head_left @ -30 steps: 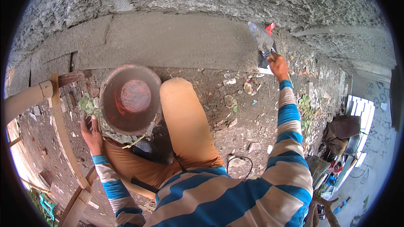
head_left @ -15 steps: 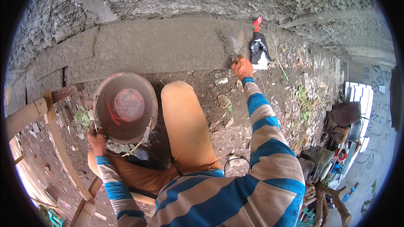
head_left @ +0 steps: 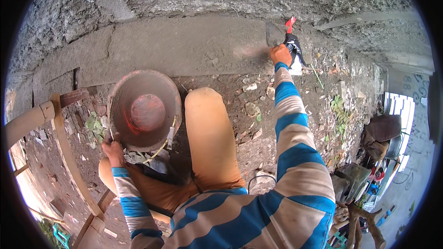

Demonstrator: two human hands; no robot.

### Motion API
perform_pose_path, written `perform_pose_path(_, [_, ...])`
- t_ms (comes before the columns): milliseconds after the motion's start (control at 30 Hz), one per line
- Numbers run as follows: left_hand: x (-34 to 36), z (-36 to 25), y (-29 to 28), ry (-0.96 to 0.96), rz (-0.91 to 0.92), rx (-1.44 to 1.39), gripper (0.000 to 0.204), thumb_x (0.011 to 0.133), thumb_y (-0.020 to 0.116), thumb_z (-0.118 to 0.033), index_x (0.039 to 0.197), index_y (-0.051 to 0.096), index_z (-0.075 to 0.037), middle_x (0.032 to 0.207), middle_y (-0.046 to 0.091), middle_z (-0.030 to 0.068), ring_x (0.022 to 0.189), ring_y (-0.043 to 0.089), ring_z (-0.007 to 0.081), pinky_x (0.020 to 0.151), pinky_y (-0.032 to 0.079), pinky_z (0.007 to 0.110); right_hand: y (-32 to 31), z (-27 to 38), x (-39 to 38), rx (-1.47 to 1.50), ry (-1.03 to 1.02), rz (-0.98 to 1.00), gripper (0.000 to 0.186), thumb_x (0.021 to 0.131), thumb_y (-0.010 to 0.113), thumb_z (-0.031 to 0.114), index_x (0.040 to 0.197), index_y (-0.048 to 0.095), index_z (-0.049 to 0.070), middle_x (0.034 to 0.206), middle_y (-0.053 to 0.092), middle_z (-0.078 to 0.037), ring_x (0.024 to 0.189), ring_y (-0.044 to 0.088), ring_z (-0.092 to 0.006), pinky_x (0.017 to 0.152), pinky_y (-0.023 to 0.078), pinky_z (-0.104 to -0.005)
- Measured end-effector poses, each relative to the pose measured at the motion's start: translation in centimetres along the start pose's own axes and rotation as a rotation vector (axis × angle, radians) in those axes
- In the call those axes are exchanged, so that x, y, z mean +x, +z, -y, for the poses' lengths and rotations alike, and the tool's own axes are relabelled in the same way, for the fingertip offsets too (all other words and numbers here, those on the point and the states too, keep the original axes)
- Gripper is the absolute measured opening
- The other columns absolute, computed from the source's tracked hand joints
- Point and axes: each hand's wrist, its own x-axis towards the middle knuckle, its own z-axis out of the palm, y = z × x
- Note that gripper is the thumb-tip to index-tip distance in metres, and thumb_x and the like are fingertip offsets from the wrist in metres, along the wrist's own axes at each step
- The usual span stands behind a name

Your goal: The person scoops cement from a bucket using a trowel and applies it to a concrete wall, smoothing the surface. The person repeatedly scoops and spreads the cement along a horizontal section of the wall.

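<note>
My right hand (head_left: 280,55) is shut on a trowel (head_left: 273,33) laid on the smooth cement strip (head_left: 175,41) along the foot of the rough wall. Just right of the trowel lies a crumpled dark-and-white piece of material (head_left: 297,55) with a red object (head_left: 290,24) above it. My left hand (head_left: 112,150) is closed on the handle at the left side of a round bucket (head_left: 167,87), which has a muddy, reddish, nearly bare bottom. The bucket stands between my bent left leg and my raised right knee (head_left: 207,115).
Wooden planks (head_left: 69,152) form a frame at the left. Rubble and small plants (head_left: 339,115) cover the ground to the right. A pile of odds and ends (head_left: 355,180) and cut branches (head_left: 360,216) lie at the far right, by a pale wall (head_left: 408,189).
The trowel in my right hand swept left off the dark material, then moved slightly back right and up. My left hand has closed on the bucket's handle.
</note>
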Motion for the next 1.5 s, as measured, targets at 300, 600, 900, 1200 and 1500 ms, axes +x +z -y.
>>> perform_pose_path(300, [-1.8,-3.7,1.8,-0.099,-0.188,-0.149,0.044,0.098,0.069,-0.010,0.135,0.061,0.010,0.119,0.071,0.0120,0.104,0.063,0.0154,0.095,0.049,0.029,-0.9,9.0,-7.5,-0.026,-0.414,0.220,0.033,0.091,0.065,0.036,0.099,0.072,0.005,0.093,0.074,-0.026,0.090,0.072,-0.0449,0.083,0.058,-0.0523])
perform_pose_path(600, [-5.3,-12.1,6.6,-0.053,-0.080,-0.235,0.030,0.094,0.064,0.000,0.123,0.066,0.010,0.110,0.073,0.0111,0.093,0.068,0.0155,0.084,0.054,0.028,-3.3,0.1,-9.0,0.053,-0.057,0.043,0.040,0.090,0.068,0.039,0.097,0.074,0.000,0.095,0.072,-0.030,0.094,0.071,-0.0475,0.084,0.056,-0.0529])
perform_pose_path(900, [-7.7,-9.9,20.5,-0.045,-0.245,-0.313,0.028,0.082,0.071,0.003,0.103,0.052,0.006,0.096,0.064,0.0121,0.085,0.061,0.0179,0.077,0.051,0.031,1.1,0.1,-12.1,0.092,-0.121,0.178,0.042,0.090,0.067,0.044,0.093,0.069,0.002,0.093,0.072,-0.029,0.092,0.069,-0.0478,0.084,0.055,-0.0533])
perform_pose_path(1200, [-11.5,-12.3,29.2,-0.114,-0.156,-0.586,0.051,0.077,0.072,0.007,0.120,0.045,0.008,0.116,0.061,0.0205,0.102,0.064,0.0258,0.090,0.053,0.036,0.0,-0.5,-10.2,0.162,-0.161,0.178,0.041,0.091,0.067,0.039,0.099,0.069,-0.002,0.092,0.072,-0.030,0.092,0.070,-0.0495,0.084,0.056,-0.0523])
perform_pose_path(1500, [-14.2,-14.8,33.8,-0.419,0.047,-0.831,0.059,0.078,0.073,0.014,0.132,0.049,0.005,0.122,0.063,0.0179,0.107,0.066,0.0273,0.093,0.054,0.037,0.3,0.9,-15.3,0.320,-0.394,0.307,0.037,0.093,0.066,0.031,0.104,0.069,-0.004,0.092,0.070,-0.032,0.094,0.067,-0.0521,0.083,0.054,-0.0535])
